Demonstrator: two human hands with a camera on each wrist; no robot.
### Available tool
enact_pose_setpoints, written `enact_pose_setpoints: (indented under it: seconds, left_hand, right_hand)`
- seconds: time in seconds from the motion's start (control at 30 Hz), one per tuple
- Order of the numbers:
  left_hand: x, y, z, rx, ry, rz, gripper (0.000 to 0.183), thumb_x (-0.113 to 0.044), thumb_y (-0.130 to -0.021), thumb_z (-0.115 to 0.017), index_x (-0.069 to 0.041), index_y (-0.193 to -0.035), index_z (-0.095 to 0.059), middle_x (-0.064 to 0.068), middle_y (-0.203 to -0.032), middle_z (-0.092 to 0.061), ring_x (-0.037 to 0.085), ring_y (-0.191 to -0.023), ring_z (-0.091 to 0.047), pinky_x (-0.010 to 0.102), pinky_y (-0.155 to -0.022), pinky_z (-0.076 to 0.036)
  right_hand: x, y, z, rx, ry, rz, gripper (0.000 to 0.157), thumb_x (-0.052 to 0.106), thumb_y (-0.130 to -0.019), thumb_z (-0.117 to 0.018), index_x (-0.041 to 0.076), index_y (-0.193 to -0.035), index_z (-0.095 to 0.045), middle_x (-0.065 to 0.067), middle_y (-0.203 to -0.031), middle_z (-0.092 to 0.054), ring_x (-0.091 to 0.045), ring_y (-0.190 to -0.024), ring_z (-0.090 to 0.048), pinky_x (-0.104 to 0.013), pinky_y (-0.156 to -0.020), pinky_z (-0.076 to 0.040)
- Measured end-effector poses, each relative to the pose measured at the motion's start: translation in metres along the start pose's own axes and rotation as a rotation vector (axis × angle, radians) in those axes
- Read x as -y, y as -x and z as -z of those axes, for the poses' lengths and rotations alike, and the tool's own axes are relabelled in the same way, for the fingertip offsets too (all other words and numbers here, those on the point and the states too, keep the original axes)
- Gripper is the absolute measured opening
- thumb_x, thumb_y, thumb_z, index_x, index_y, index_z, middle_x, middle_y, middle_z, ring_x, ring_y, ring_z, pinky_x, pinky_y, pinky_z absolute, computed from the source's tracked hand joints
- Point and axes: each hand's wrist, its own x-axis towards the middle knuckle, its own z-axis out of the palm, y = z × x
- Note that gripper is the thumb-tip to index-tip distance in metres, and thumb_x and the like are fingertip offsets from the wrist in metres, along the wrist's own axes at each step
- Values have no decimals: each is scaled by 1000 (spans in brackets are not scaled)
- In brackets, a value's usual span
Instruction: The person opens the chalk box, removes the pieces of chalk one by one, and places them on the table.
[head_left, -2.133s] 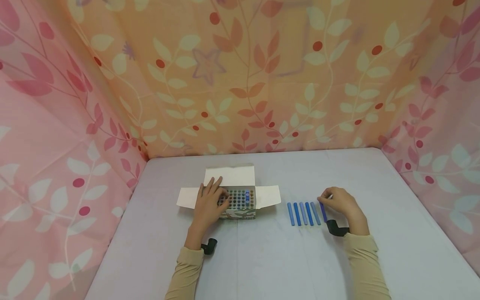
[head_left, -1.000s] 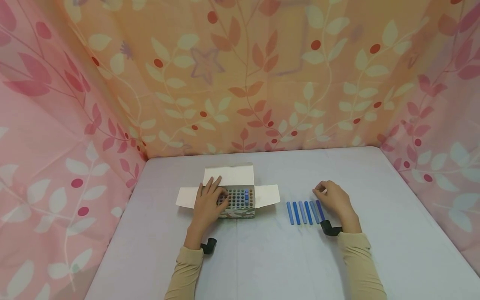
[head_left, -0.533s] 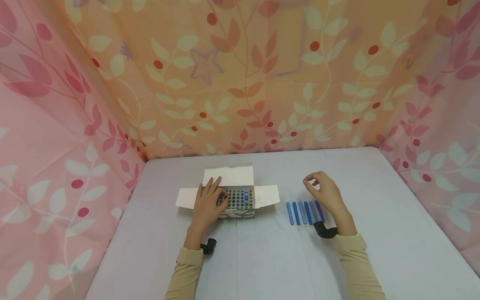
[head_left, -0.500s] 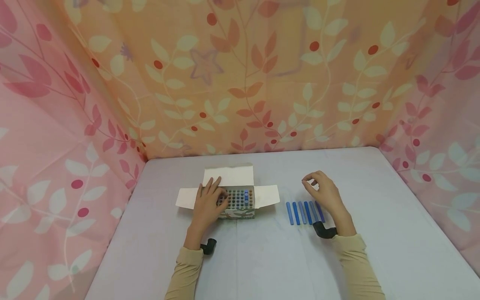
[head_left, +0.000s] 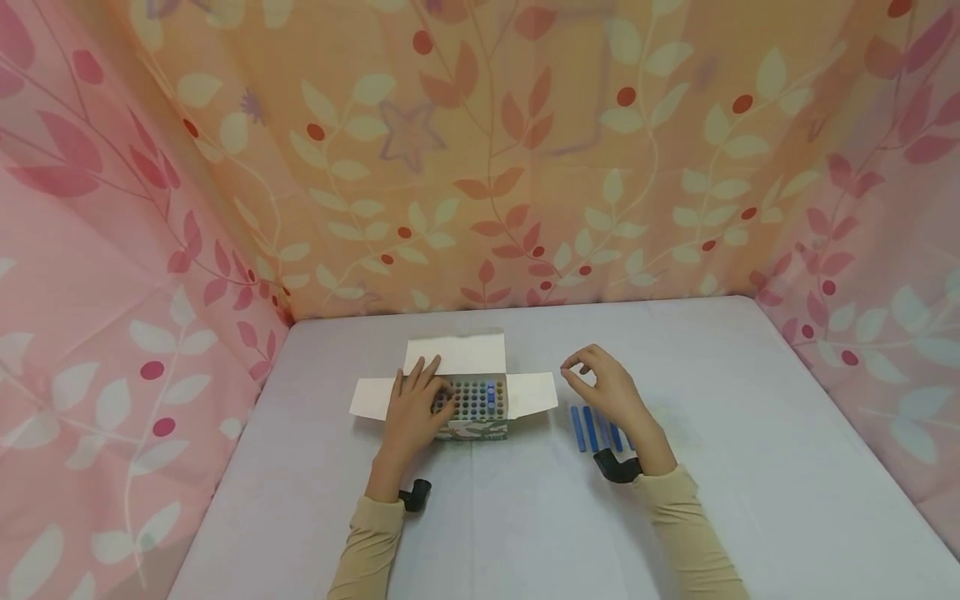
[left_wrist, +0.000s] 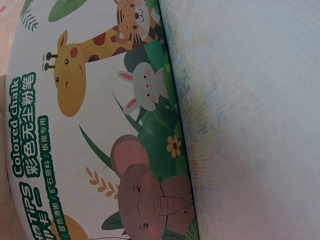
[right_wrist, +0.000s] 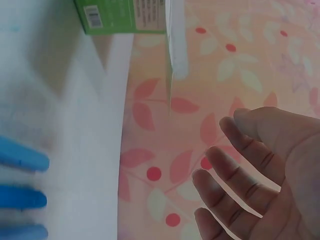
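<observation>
My left hand (head_left: 412, 412) rests on the left part of an opened box of colored chalk (head_left: 472, 429), fingers spread, thumb and index finger bent over the chalk ends. Rows of chalk (head_left: 472, 396) fill the box, and a few blue ends in one column stand higher than the rest. The left wrist view shows the box's printed front (left_wrist: 140, 150) with animals. Above the table, right of the box, hovers my right hand (head_left: 607, 387), its fingers loosely bent and holding nothing. Under it lie blue chalk sticks (head_left: 578, 429) side by side, some hidden by the hand and wrist camera.
The box's right flap (head_left: 532, 393) sticks out toward my right hand, and its back flap (head_left: 457, 352) stands up behind. A pale cloth covers the table (head_left: 525, 525). Patterned curtains (head_left: 487, 167) enclose the back and sides.
My right hand has let go of the purple-blue chalk stick at the row's right end, lifted, and moved left toward the box. My left hand has stayed on the box.
</observation>
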Motion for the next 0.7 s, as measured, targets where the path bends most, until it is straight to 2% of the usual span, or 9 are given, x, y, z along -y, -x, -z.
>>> enact_pose_setpoints:
  seconds: [0.17, 0.4, 0.57, 0.7]
  left_hand:
    - [2, 0, -2, 1, -14, -10, 13, -39, -87, -56, -27, -88, -58, -2, -150, -32, 23, -142, -18, 50, -117, -5]
    - [3, 0, -3, -7, -27, -18, 13, -40, -87, -56, -27, -87, -58, -2, -150, -32, 23, -142, -19, 50, -117, -7]
    - [3, 0, -2, -4, -17, -14, 13, -40, -87, -56, -27, -88, -58, -2, -150, -32, 22, -142, -18, 48, -117, -3]
    - [2, -1, -3, 1, -14, -5, 13, -40, -87, -56, -27, -88, -58, -3, -150, -31, 21, -142, -17, 45, -118, -1]
  right_hand:
    - [9, -6, -8, 16, -35, 18, 12, 22, -87, -65, 12, -93, -65, -4, -101, -59, -28, -89, -59, -37, -66, -51]
    - [23, -13, -23, 45, -56, 53, 10, 24, -85, -66, 15, -91, -66, -1, -100, -59, -21, -84, -58, -35, -67, -51]
    - [36, -15, -38, 79, -75, 100, 8, 24, -83, -69, 17, -88, -66, 0, -99, -60, -21, -85, -60, -36, -72, -52]
    - [45, -15, -49, 75, -33, 142, 8, 25, -81, -71, 18, -83, -67, 0, -96, -60, -22, -85, -58, -35, -72, -50]
